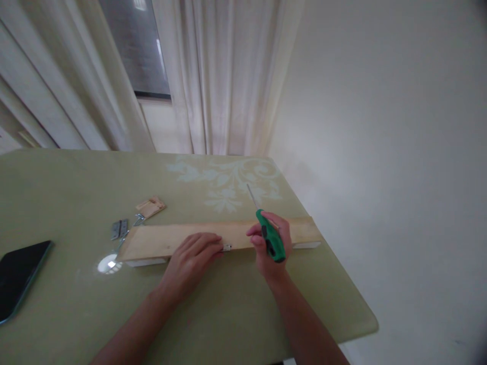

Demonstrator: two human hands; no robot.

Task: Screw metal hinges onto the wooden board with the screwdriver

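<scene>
A long pale wooden board (148, 241) lies crosswise on the table, raised on white blocks that show under its front edge at both ends. My left hand (194, 258) rests over the board's front edge, fingers together and closed. Its fingertips hold a small metal hinge (227, 247) at that edge; part of the hinge is hidden by them. In my right hand (274, 248), closed round its handle, is a green screwdriver (273, 238). The screwdriver's shaft points up and away from me, its tip above the table behind the board, apart from the hinge.
Beyond the board's left end lie a grey metal hinge (119, 229), a wooden mousetrap-like piece (151, 206) and some metal wire (139, 219). A dark phone or tablet (23, 274) is at far left. The green table (228, 314) ends at right near a white wall.
</scene>
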